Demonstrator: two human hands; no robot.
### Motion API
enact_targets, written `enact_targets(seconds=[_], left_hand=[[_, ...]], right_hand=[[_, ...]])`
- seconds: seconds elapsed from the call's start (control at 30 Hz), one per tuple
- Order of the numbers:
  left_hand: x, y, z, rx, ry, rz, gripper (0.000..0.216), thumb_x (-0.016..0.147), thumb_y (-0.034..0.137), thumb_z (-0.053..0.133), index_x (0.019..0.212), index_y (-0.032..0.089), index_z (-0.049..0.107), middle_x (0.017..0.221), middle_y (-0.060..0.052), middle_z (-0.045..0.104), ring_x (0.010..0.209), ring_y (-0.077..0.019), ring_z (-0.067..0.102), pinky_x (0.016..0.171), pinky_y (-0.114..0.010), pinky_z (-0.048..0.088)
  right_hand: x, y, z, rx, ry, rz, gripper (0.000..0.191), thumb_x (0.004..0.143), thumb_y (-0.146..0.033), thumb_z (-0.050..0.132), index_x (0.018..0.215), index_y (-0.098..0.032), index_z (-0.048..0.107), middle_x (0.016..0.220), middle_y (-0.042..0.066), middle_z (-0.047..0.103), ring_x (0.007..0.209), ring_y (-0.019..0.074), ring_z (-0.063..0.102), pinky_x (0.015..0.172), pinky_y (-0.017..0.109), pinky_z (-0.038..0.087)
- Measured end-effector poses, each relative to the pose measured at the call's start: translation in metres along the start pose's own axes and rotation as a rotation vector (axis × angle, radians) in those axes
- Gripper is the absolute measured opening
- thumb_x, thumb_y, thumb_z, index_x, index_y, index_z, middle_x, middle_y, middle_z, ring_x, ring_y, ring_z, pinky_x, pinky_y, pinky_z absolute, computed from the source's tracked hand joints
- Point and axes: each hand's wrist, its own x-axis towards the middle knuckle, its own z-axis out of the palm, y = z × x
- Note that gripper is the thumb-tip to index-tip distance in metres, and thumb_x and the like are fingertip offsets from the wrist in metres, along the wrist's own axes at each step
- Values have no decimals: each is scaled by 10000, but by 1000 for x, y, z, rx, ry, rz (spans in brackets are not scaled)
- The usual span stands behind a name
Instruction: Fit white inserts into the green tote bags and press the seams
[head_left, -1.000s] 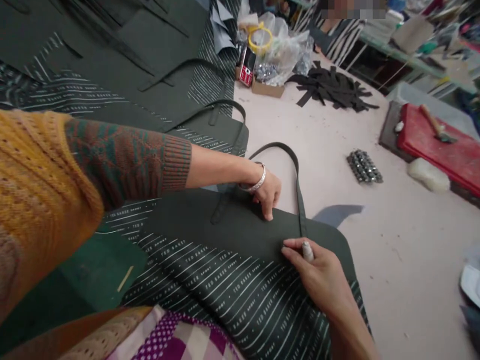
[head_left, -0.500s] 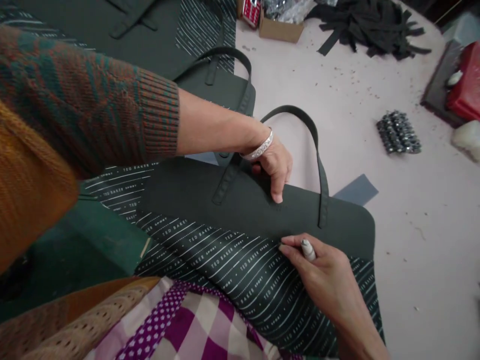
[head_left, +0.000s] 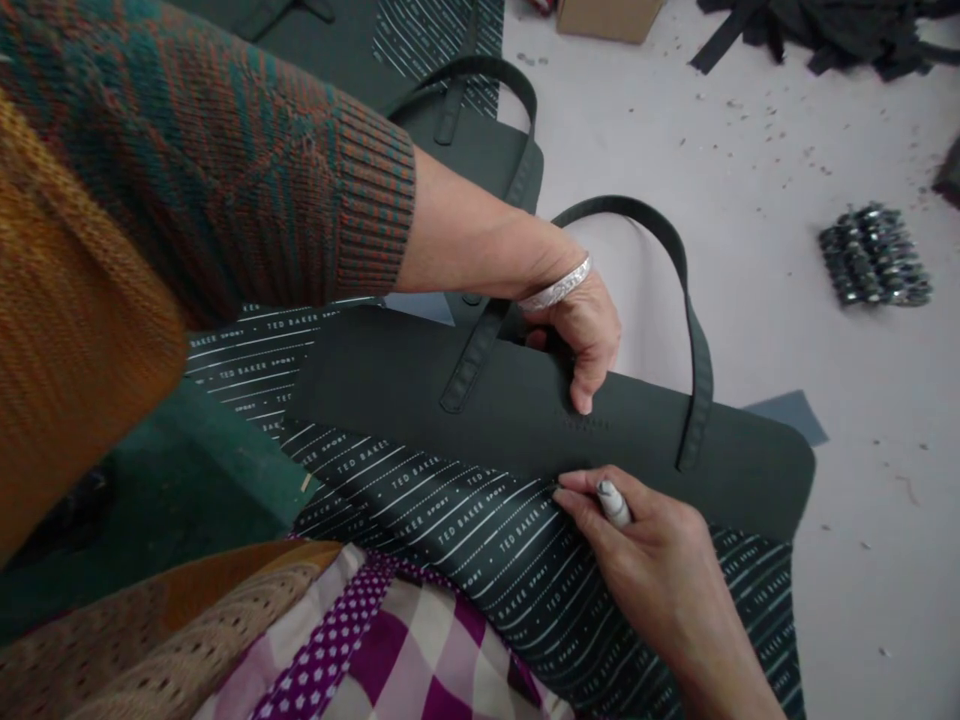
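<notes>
A dark green tote bag (head_left: 390, 370) lies across my lap and the table edge, its plain upper panel above a lining-like area printed with slanted white lines and lettering. My left hand (head_left: 581, 335), with a silver bangle on the wrist, grips the panel's top edge between the two handle ends. Its thumb rests on the front beside faint embossed lettering; the other fingers are mostly hidden behind the edge. Below, my right hand (head_left: 645, 550) is closed around a white pen (head_left: 613, 503), its blunt end sticking up. Pinched fingertips touch the seam under the panel; the pen's tip is hidden.
Another dark green bag (head_left: 487, 160) lies behind my left arm. On the pale table (head_left: 750, 250) are a bundle of shiny dark pieces (head_left: 874, 255), a pile of black strips (head_left: 832, 35), a cardboard box (head_left: 609, 18) and a grey-blue sheet (head_left: 791, 415) poking out beyond the bag.
The view has shifted, so the bag and table items sit further right. My right fingertips have moved slightly left along the seam. More embossed lettering shows beside my left thumb.
</notes>
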Motion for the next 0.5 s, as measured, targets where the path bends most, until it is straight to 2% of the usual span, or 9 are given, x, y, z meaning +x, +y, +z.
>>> enact_targets(seconds=[0.1,0.17,0.23,0.3,0.5], left_hand=[[0,0,2,84,-405,-7,117,712,150,724,731,40,759,593,-85,637,838,-331,677,649,-358,493],[0,0,4,99,-541,-42,153,680,182,766,756,49,764,638,-120,663,807,-353,680,645,-404,530],[1,0,7,86,-633,-79,261,550,138,848,789,66,771,728,-151,703,766,-362,680,653,-459,556],[3,-1,10,56,-690,-81,328,487,58,847,805,87,772,772,-149,722,726,-345,679,665,-497,566],[4,-10,11,-54,-724,-58,207,652,31,707,844,90,757,773,-119,734,723,-299,693,732,-530,560]], right_hand=[[-1,1,2,-23,8,-24,174,828,-351,602,816,-237,733,729,-2,738,611,138,669,578,217,492],[-2,2,4,-50,14,-38,167,842,-344,597,835,-238,725,737,-2,739,613,139,674,576,219,489],[-3,3,6,-87,26,-61,149,851,-332,597,839,-240,713,731,-7,734,599,133,670,568,217,480],[-3,4,8,-122,44,-90,125,859,-314,595,835,-240,694,738,-12,734,606,127,673,568,210,473],[-5,2,11,-214,102,-163,112,875,-300,582,815,-238,652,685,-27,706,567,115,657,546,203,453]])
